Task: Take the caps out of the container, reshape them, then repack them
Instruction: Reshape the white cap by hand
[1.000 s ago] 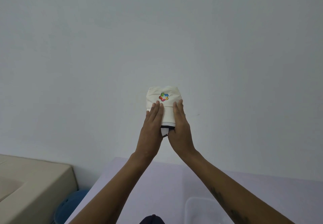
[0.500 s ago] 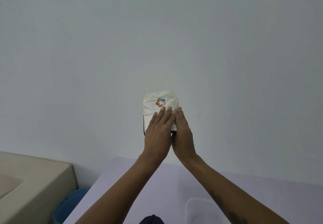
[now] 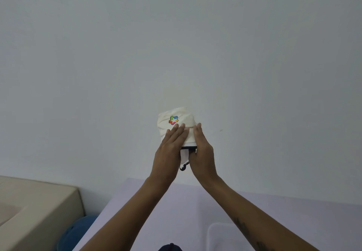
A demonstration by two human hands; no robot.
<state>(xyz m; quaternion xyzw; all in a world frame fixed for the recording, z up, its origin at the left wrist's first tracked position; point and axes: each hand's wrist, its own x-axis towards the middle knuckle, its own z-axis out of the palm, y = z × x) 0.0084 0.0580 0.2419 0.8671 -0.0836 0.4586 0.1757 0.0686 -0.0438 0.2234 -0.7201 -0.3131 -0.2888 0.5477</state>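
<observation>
Pressing flat-fingered, left hand (image 3: pixel 169 152) and right hand (image 3: pixel 202 152) sandwich a white cap (image 3: pixel 176 121) above the container (image 3: pixel 221 237).

Bare forearms, dark tattoo marks (image 3: pixel 242 228) on the right.

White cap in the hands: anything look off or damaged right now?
No damage shows. The white cap is creased and squashed, held up between the left hand and right hand. A dark strap end dangles below it.

hands (image 3: pixel 184 152) spread apart again, white cap (image 3: pixel 177 121) tilted — strap dangling between the palms
</observation>
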